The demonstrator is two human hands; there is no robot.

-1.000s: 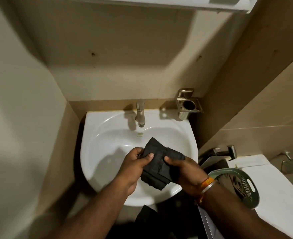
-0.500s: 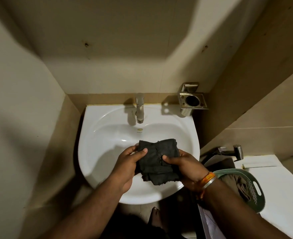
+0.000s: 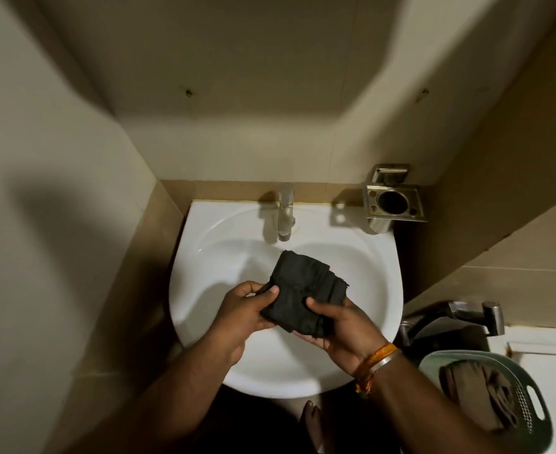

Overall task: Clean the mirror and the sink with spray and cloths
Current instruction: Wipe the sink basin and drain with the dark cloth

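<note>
We are holding the folded black cloth (image 3: 306,298) over the sink (image 3: 204,257), our left hand (image 3: 244,317) and right hand (image 3: 342,329) each closing a grip on one side, and loosening either could be letting it unfold into the basin below.

walls: beige tiled corner (image 3: 237,77), dim, shadowed | landmark: steel wall-mounted tumbler holder (image 3: 393,201) | lower right of it: chrome hose tap (image 3: 466,311) | beyond that: green plastic perforated basket (image 3: 515,401)
</note>
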